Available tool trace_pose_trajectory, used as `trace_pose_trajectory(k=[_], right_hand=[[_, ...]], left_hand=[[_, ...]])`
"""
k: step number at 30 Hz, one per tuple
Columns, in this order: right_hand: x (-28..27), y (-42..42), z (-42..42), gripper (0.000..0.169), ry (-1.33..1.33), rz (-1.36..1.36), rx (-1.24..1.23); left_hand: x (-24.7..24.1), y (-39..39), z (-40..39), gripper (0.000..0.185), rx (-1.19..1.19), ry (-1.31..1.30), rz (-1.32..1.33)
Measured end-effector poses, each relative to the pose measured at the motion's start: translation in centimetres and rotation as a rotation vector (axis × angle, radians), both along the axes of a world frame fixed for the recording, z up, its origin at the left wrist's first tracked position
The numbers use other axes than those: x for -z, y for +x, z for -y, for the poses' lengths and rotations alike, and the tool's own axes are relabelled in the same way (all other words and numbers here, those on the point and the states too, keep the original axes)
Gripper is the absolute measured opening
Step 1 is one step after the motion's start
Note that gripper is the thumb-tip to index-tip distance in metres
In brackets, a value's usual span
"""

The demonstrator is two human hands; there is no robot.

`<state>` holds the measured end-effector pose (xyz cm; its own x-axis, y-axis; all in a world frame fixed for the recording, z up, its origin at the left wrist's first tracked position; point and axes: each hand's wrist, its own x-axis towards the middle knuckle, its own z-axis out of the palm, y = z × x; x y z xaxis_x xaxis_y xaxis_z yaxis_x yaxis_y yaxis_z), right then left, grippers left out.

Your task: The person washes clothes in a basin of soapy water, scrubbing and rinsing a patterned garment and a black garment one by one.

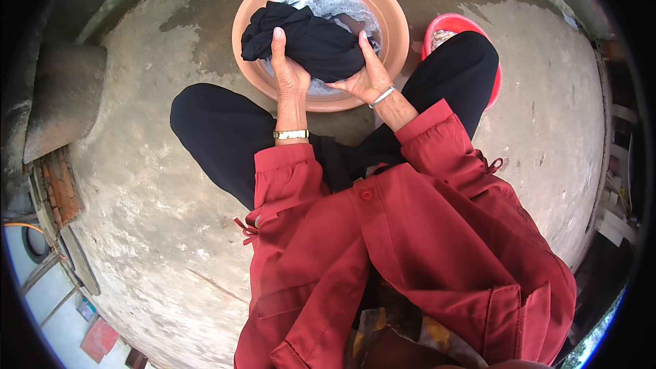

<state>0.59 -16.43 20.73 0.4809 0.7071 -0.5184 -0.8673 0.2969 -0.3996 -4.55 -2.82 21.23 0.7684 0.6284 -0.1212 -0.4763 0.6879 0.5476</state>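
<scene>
A bunched black cloth garment (323, 43) is held between my two hands over a round orange-brown plastic basin (397, 25). My left hand (289, 69) grips its near left side, thumb up over the fabric. On the right end, my right hand (366, 72) has its thumb on top and its fingers partly hidden beneath the cloth. White suds and soapy water (328, 0) show in the basin around the garment. A sheer dark part of fabric (351, 23) shows at the garment's far right. Whether the cloth's underside touches the water is hidden.
Behind my right knee (456, 66) stands a red plastic tub (430, 36) with light-coloured contents, partly covered by the leg. Wet patches darken the concrete floor (179, 15) around the basin. At the left edge lie bricks (61, 184) and a dark sheet-like panel (66, 97).
</scene>
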Motion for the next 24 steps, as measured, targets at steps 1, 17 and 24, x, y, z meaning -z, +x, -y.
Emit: trace_pose_trajectory(k=[1, 17, 24], right_hand=[[-0.1, 0.1, 0.2, 0.077, 0.004, -0.02, 0.015], [-4.8, -1.7, 0.8, 0.075, 0.245, 0.126, 0.079], [-5.0, -0.9, 0.7, 0.063, 0.356, -0.021, 0.143]], left_hand=[[-0.7, -0.2, -0.2, 0.052, -0.002, 0.057, 0.014], [-6.2, -2.9, -3.1, 0.099, 0.276, 0.325, 0.195], [-9.5, -2.9, -1.8, 0.073, 0.306, 0.694, 0.204]])
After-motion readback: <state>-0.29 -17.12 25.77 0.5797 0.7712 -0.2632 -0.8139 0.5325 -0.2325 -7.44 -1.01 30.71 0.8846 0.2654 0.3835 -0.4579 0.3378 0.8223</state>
